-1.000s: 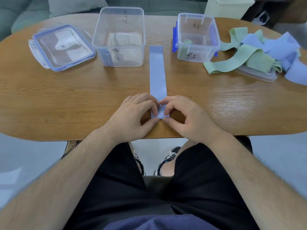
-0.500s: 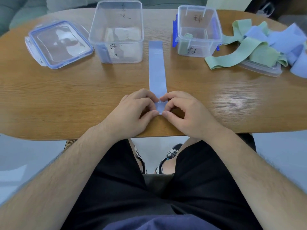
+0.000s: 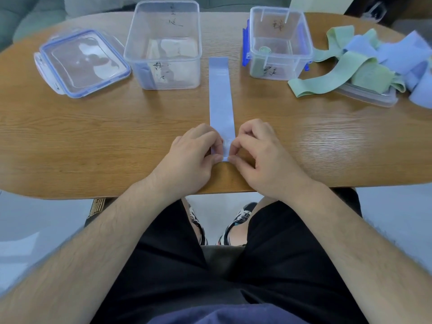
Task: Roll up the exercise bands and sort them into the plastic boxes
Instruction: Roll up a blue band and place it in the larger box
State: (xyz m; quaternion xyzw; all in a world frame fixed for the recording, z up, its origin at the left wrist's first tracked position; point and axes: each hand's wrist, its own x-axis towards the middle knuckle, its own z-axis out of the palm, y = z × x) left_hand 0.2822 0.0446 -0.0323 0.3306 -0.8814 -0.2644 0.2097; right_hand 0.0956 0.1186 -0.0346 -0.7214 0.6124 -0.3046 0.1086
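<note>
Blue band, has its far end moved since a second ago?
No. The blue band still ends between the large box and the small box.

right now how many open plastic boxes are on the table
2. The bigger box stands left of the blue band, the smaller box right of it. None looks hidden, though the view cuts off at far right.
</note>
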